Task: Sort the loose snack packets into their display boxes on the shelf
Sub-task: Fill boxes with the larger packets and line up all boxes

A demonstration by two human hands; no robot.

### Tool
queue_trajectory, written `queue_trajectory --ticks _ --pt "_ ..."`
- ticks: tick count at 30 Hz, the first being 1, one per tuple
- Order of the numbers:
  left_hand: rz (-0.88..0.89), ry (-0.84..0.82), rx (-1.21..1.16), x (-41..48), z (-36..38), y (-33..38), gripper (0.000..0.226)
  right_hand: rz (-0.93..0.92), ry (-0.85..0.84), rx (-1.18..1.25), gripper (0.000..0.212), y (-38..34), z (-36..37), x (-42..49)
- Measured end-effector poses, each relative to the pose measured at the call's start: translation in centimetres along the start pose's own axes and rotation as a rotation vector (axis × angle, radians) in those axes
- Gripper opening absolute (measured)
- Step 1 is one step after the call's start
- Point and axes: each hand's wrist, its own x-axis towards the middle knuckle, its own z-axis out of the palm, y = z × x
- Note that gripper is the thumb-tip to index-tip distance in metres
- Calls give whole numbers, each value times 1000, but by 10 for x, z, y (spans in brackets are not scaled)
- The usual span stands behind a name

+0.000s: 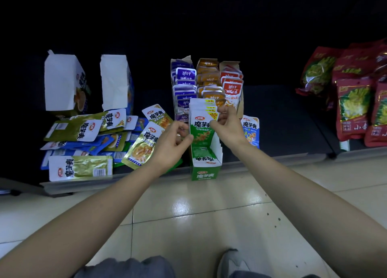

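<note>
Both hands hold the stack of green packets [201, 129]: left hand [173, 141] pinches its left edge, right hand [227, 123] pinches its top right corner. The stack stands tall between them in the green display box [207, 170]. The pile of loose packets [83, 133] lies left, nearer the left hand.

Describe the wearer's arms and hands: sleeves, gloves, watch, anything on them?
The left forearm and right forearm are bare as far up as the frame shows, no sleeves in view. The left hand and right hand are ungloved, with no watch or wristband. Rings: too small to tell. No cables or markings.
</note>
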Motion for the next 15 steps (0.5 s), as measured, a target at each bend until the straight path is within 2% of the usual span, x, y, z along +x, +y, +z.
queue_trajectory --ticks 2,4,7,9,11,15 --pt "36 -35 162 -4 -9 -12 14 -30 17 3 34 -1 -3 -4" --pt "50 -107 388 -11 -21 -27 19 -76 70 -1 31 -3 -3 -8" --pt "61 -261 710 -24 -31 -49 44 -121 63 -27 27 -6 0 -14" --pt "86 -337 871 -31 -30 -61 54 -78 2 -81 24 -6 1 -18" --pt "128 -313 913 -32 -28 -65 42 -45 -42 -132 22 -4 1 -19" --pt "224 -202 749 -27 -31 -65 12 -18 -27 -92 25 1 -4 -19"
